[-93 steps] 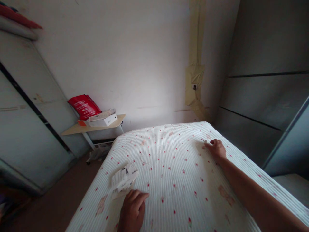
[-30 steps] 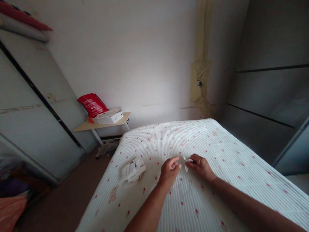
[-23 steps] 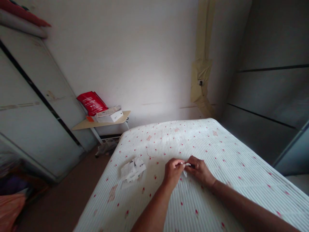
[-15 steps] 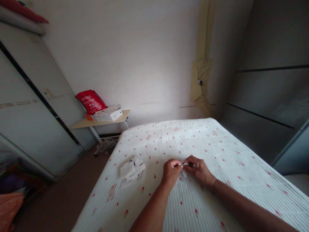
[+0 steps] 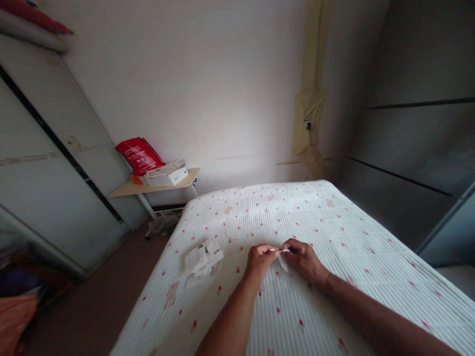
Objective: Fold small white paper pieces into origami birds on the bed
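Note:
Over the bed, my left hand (image 5: pixel 260 258) and my right hand (image 5: pixel 304 259) meet fingertip to fingertip. Both are closed in a pinch on one small, thin, whitish scrap (image 5: pixel 283 263). Part of it hangs down between the hands, and the rest is hidden by the fingers; whether it is paper or plastic I cannot tell. To the left of my left hand, several printed paper pieces (image 5: pixel 204 259) lie in a loose pile on the bedsheet (image 5: pixel 297 212), which is white and ribbed with small red marks.
Beyond the bed's far left corner stands a small table (image 5: pixel 158 189) with a red bag (image 5: pixel 140 155) and a white box (image 5: pixel 174 176) on it. Cabinets (image 5: pixel 63 148) line the left side. A socket (image 5: pixel 308 125) sits on the taped wall strip.
My left hand has turned slightly and shifted a little to the left. The scrap's hanging end shows a bit more, while the paper pile stays where it was.

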### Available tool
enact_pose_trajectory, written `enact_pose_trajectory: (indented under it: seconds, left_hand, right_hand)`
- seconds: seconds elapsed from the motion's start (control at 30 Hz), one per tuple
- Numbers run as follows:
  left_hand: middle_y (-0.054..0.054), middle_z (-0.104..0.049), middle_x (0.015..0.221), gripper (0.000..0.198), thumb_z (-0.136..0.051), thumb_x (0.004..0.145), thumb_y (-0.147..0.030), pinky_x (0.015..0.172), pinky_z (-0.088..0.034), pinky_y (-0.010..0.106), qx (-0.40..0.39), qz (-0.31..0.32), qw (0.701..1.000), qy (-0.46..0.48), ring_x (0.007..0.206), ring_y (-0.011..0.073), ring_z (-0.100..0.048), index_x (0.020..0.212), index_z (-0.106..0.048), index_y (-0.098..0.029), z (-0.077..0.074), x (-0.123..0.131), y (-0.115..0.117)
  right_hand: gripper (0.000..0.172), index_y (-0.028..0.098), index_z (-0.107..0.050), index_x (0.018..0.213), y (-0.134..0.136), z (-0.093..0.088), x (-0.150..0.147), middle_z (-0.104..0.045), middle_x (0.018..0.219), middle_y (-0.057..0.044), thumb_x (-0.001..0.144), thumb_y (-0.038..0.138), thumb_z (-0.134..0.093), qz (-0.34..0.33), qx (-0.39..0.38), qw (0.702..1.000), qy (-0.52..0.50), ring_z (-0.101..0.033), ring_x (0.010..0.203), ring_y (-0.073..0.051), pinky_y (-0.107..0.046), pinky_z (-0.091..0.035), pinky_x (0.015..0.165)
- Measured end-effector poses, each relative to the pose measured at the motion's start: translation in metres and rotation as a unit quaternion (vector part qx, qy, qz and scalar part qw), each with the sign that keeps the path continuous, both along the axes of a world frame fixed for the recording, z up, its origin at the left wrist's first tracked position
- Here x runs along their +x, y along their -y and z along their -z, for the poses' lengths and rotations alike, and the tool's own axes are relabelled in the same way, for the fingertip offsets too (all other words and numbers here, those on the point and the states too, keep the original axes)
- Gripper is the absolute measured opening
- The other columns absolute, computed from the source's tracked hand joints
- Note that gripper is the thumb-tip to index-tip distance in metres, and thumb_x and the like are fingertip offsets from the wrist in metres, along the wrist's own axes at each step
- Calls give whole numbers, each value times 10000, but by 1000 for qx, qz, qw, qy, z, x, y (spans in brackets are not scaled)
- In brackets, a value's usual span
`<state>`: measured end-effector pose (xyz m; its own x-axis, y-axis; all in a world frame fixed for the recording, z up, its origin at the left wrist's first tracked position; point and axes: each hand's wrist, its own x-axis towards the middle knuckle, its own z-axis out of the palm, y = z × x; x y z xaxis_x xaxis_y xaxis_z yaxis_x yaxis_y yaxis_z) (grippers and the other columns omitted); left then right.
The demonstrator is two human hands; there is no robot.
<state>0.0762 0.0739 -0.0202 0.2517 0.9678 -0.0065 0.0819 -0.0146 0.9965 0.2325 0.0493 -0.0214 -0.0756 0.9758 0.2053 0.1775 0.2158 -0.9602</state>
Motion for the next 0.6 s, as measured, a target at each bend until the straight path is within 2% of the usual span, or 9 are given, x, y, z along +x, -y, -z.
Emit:
enact_pose_trajectory:
  seconds: [0.1,0.23,0.43,0.6]
  left_hand:
    - [39,-687,683,267,-598,661,-305,626,-428,244,15,16,1000,-3,677,169,-600,795,-717,-107,0,-2,0]
    - [37,-697,725,246,-563,688,-296,645,-429,242,76,7,995,-60,719,175,-605,783,-715,-127,0,-2,1]
    - [15,-661,640,214,-541,688,-262,575,-396,213,109,13,988,-113,622,140,-560,731,-699,-123,-3,-1,3]
    - [3,-621,598,182,-522,685,-234,550,-362,208,140,-6,978,-152,589,129,-527,676,-676,-138,-5,0,5]
  right_hand:
    - [157,170,-545,706,0,0,0,-507,603,35,727,324,-567,0,-9,1000,3,-444,550,-102,-219,-341,518]
    - [155,172,-546,704,1,-3,-1,-507,589,39,731,324,-548,8,-11,1000,21,-448,545,-105,-220,-343,516]
    - [137,175,-534,699,3,-8,-3,-487,583,42,730,307,-528,16,-12,999,47,-428,530,-98,-211,-327,489]
    - [133,178,-524,682,3,-7,-3,-482,585,37,739,297,-519,13,2,998,57,-439,549,-107,-217,-345,506]
